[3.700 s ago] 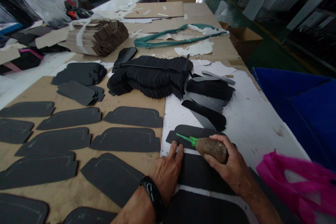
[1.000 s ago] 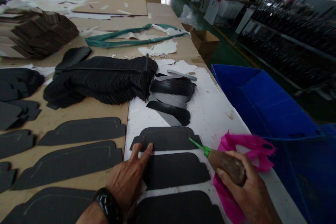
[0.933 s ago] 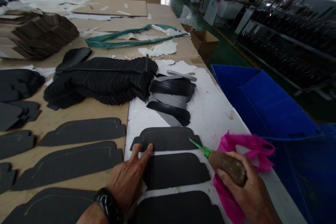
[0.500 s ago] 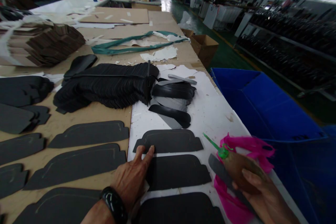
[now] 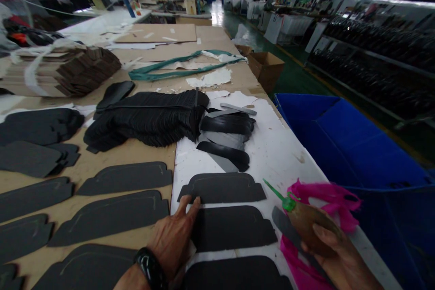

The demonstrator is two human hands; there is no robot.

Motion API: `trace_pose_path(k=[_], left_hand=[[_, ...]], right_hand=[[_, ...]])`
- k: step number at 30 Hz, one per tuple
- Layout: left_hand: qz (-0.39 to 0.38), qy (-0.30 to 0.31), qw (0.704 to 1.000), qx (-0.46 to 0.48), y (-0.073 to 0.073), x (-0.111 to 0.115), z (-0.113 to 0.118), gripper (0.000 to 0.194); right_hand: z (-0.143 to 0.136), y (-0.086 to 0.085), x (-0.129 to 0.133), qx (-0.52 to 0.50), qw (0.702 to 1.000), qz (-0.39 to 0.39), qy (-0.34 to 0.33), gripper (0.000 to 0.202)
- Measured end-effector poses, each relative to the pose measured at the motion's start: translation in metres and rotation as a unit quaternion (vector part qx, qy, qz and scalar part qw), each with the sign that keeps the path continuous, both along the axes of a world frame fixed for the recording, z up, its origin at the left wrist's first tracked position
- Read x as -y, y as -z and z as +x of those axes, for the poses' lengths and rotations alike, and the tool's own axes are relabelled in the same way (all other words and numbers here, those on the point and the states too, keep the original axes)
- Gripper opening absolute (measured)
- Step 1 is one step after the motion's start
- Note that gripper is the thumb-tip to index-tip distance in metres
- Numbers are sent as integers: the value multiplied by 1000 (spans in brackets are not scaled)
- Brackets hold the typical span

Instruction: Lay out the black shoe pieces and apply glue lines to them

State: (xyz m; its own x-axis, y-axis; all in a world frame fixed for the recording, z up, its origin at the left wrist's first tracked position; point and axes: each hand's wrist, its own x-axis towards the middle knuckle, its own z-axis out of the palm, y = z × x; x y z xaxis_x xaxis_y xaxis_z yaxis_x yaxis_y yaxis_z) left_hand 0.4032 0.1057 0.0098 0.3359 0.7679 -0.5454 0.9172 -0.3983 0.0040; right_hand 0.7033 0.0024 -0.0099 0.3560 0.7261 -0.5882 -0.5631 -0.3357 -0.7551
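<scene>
My left hand (image 5: 173, 231), with a dark bracelet on its wrist, reaches in from below. Two outstretched fingertips rest on the lower left corner of a flat black cut piece (image 5: 222, 188). A second black piece (image 5: 236, 229) lies just beside that hand, and something pale shows at the palm's edge. My right hand (image 5: 335, 247) is wrapped round a brown squeeze bottle (image 5: 311, 219) with a thin green nozzle (image 5: 275, 189), which points up and left. Under the bottle runs a dark grey strip (image 5: 283, 222); whether the hand also grips it I cannot tell. Crumpled pink plastic (image 5: 343, 204) lies beneath.
More black pieces (image 5: 115, 215) lie in rows at left. Behind them stand a long stack of black pieces (image 5: 146, 118) and a bundle of dark strips (image 5: 227, 122). Tied brown cardboard (image 5: 68, 70) is farther back. A blue bin (image 5: 346, 140) adjoins the table's right edge.
The view has tilted up slightly, so everything sits a little lower and farther right. Both hands keep nearly the same place over the table, and the bottle is still held.
</scene>
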Motion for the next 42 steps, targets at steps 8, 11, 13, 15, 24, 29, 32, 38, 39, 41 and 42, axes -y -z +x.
trace_pose_path(k=[8,11,13,15,24,29,32,38,39,41,42], left_hand=[[20,1,1000,22,-1,-10,-3,67],[30,-13,998,62,-2,-12,-3,47],[32,-13,996,82,-6,-12,-4,44],[37,-20,994,102,-12,-10,-6,45],[-2,-114,925,362,-59,16,-18,36],[-156,-200,861,442,-57,67,24,50],[-208,-200,839,461,-52,87,54,63],[-236,-236,811,481,-47,103,89,54],[-234,-238,814,476,-45,107,92,53],[-233,-230,828,455,-40,116,96,49],[-235,-232,832,446,-38,122,98,47]], right_hand=[[1,-3,11,-165,975,-58,137,51],[-1,-1,12,-177,978,-36,102,46],[-2,1,15,-176,981,-7,81,42],[-2,3,19,-166,983,9,78,38],[-18,-17,36,-221,968,68,98,39],[-38,-29,37,-260,957,100,82,36],[-42,-30,38,-256,959,94,77,37],[-32,-28,49,-167,983,36,66,37],[-29,-27,51,-147,987,38,55,37],[-22,-25,55,-119,991,51,22,38],[-18,-25,56,-112,992,60,3,38]])
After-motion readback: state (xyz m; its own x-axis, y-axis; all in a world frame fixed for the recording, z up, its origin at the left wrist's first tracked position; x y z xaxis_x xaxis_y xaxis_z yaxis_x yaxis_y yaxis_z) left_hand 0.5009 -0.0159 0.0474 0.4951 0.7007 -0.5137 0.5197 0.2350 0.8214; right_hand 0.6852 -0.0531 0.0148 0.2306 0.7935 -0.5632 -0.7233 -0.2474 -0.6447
